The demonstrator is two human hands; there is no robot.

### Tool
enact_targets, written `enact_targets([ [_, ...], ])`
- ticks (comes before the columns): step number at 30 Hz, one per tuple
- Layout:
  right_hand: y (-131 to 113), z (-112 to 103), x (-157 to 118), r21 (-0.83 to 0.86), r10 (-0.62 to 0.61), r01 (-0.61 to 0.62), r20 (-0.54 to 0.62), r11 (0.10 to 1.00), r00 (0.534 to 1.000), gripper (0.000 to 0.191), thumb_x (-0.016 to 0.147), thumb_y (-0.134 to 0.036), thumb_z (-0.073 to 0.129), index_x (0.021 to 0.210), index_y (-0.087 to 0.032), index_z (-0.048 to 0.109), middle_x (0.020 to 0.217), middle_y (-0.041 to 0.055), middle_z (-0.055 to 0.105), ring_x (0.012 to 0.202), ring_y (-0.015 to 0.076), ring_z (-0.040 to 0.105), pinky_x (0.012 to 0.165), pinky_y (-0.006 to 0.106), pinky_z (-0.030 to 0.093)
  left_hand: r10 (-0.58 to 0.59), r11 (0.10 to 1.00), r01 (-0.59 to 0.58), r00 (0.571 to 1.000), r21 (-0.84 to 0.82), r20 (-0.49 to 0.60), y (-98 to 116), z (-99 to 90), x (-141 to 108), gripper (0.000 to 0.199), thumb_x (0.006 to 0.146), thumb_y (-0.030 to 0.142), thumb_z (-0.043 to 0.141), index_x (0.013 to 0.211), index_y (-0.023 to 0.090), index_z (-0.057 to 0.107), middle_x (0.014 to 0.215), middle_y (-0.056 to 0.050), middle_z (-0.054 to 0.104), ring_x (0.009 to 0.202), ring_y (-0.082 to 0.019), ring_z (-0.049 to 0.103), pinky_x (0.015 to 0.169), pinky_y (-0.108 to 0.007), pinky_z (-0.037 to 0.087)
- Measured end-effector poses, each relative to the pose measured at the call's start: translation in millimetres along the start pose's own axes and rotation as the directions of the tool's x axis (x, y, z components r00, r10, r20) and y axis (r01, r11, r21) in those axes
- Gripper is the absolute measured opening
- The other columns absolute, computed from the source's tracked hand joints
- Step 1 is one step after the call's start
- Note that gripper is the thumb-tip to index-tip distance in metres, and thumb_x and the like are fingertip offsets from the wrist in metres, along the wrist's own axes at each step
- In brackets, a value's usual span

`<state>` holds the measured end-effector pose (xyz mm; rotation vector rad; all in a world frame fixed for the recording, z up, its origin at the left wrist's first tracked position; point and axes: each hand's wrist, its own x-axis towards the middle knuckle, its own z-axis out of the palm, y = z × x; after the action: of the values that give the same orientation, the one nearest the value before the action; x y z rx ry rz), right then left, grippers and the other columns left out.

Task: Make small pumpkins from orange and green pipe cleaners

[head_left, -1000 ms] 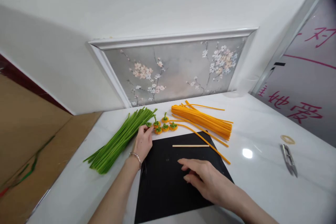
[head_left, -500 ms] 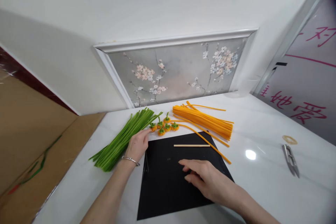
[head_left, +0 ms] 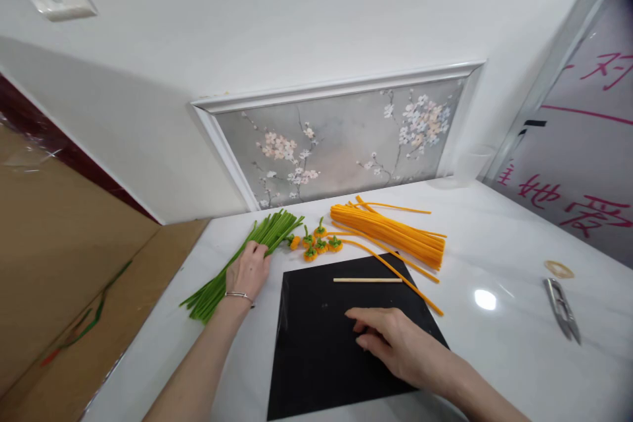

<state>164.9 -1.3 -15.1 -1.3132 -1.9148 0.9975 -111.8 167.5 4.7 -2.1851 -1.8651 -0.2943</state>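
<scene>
My left hand (head_left: 248, 268) lies on the bundle of green pipe cleaners (head_left: 270, 229), its fingers bent down around some of the stems; the fingertips are partly hidden. Just right of the bundle sits a cluster of several small orange pumpkins with green tops (head_left: 321, 246), made of pipe cleaner; the leftmost one is tipped on its side. My right hand (head_left: 390, 343) hovers over the black mat (head_left: 311, 356) with nothing in it, thumb and fingers apart. A thin wooden stick (head_left: 367, 280) lies across the mat's upper part.
Orange pipe cleaners (head_left: 390, 231) lie behind the mat, a few loose ones reaching over its corner. To the right are thread snips (head_left: 562, 310) and a rubber band (head_left: 559, 269). A clear cup (head_left: 472, 165) stands by the wall. Cardboard (head_left: 123, 316) borders the table's left side.
My left hand has moved left from the pumpkins onto the green pipe cleaners. The leftmost pumpkin now lies tipped over. My right hand keeps its place over the mat. The view has shifted slightly.
</scene>
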Motion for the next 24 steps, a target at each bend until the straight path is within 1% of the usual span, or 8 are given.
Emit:
enact_targets([
  [5, 2.8, 1.5, 1.1, 0.016, -0.014, 0.014, 0.003, 1.000, 1.000, 0.037, 0.086, -0.017, 0.050, 0.120, -0.024, 0.063, 0.097, 0.0036, 0.071, 0.088, 0.0194, 0.067, 0.078, 0.027, 0.050, -0.095, 0.995, 0.094, 0.995, -0.040, -0.025, -9.6, -1.1, 3.3, 0.029, 0.092, 0.028, 0.042, 0.103, 0.019, 0.067, 0.101, -0.009, 0.067, 0.088, -0.024, 0.064, 0.075, -0.031, 0.049],
  [8, 4.7, 2.9, 1.4, 0.008, -0.015, 0.015, 0.003, 1.000, 1.000, 0.036, 0.086, -0.017, 0.050, 0.119, -0.023, 0.063, 0.098, 0.0044, 0.070, 0.089, 0.0201, 0.067, 0.078, 0.028, 0.050, -0.163, 0.986, 0.161, 0.986, -0.046, -0.045, -11.7, -1.7, 1.8, 0.034, 0.092, 0.030, 0.042, 0.115, 0.018, 0.063, 0.112, -0.012, 0.064, 0.098, -0.027, 0.062, 0.082, -0.035, 0.048],
  [12, 5.3, 3.5, 1.4, 0.010, -0.024, 0.024, 0.007, 1.000, 1.000, 0.037, 0.086, -0.016, 0.050, 0.119, -0.024, 0.063, 0.097, 0.0040, 0.070, 0.087, 0.0193, 0.067, 0.076, 0.027, 0.051, -0.236, 0.972, 0.235, 0.972, -0.023, -0.024, -9.6, 2.7, -3.4, 0.042, 0.093, 0.039, 0.040, 0.128, 0.023, 0.058, 0.139, -0.016, 0.048, 0.125, -0.039, 0.043, 0.095, -0.056, 0.037],
  [13, 5.1, 3.3, 1.4, 0.013, -0.025, 0.025, 0.010, 1.000, 1.000, 0.037, 0.086, -0.016, 0.050, 0.119, -0.024, 0.063, 0.097, 0.0040, 0.070, 0.087, 0.0192, 0.067, 0.076, 0.027, 0.051, -0.254, 0.967, 0.254, 0.967, -0.018, 0.005, -9.5, 4.0, -4.2, 0.044, 0.093, 0.042, 0.037, 0.130, 0.026, 0.056, 0.139, -0.017, 0.048, 0.124, -0.042, 0.043, 0.094, -0.062, 0.034],
  [15, 4.7, 2.8, 1.1, 0.013, -0.023, 0.023, 0.011, 1.000, 1.000, 0.036, 0.086, -0.015, 0.050, 0.119, -0.024, 0.063, 0.098, 0.0044, 0.070, 0.088, 0.0194, 0.067, 0.077, 0.027, 0.051, -0.289, 0.957, 0.291, 0.954, -0.011, 0.080, -10.8, 5.6, -4.6, 0.048, 0.094, 0.046, 0.031, 0.134, 0.028, 0.052, 0.131, -0.019, 0.055, 0.114, -0.044, 0.051, 0.088, -0.068, 0.032],
  [18, 4.8, 3.0, 0.2, 0.001, -0.019, 0.019, 0.009, 1.000, 1.000, 0.036, 0.086, -0.015, 0.050, 0.118, -0.023, 0.064, 0.100, 0.0053, 0.070, 0.090, 0.0199, 0.067, 0.080, 0.028, 0.050, -0.329, 0.943, 0.334, 0.928, 0.002, 0.176, -13.7, 4.7, -3.8, 0.055, 0.093, 0.049, 0.028, 0.138, 0.025, 0.048, 0.116, -0.022, 0.062, 0.103, -0.044, 0.058, 0.081, -0.064, 0.038],
  [21, 6.2, 4.9, -0.7, -0.017, -0.034, 0.034, 0.017, 0.999, 0.999, 0.035, 0.087, -0.016, 0.050, 0.119, -0.023, 0.063, 0.100, 0.0053, 0.069, 0.091, 0.0199, 0.066, 0.081, 0.029, 0.050, -0.351, 0.933, 0.359, 0.906, 0.010, 0.235, -11.2, 2.2, -4.5, 0.062, 0.091, 0.055, 0.028, 0.139, 0.020, 0.047, 0.116, -0.026, 0.061, 0.104, -0.047, 0.058, 0.079, -0.057, 0.043],
  [24, 8.0, 7.0, -1.0, -0.031, -0.047, 0.048, 0.030, 0.998, 0.998, 0.034, 0.087, -0.016, 0.051, 0.118, -0.022, 0.063, 0.099, 0.0049, 0.070, 0.091, 0.0197, 0.066, 0.081, 0.029, 0.050, -0.360, 0.927, 0.374, 0.892, 0.002, 0.272, 0.5, 1.8, -8.3, 0.069, 0.088, 0.059, 0.031, 0.140, 0.016, 0.045, 0.119, -0.027, 0.059, 0.102, -0.045, 0.059, 0.081, -0.055, 0.044],
])
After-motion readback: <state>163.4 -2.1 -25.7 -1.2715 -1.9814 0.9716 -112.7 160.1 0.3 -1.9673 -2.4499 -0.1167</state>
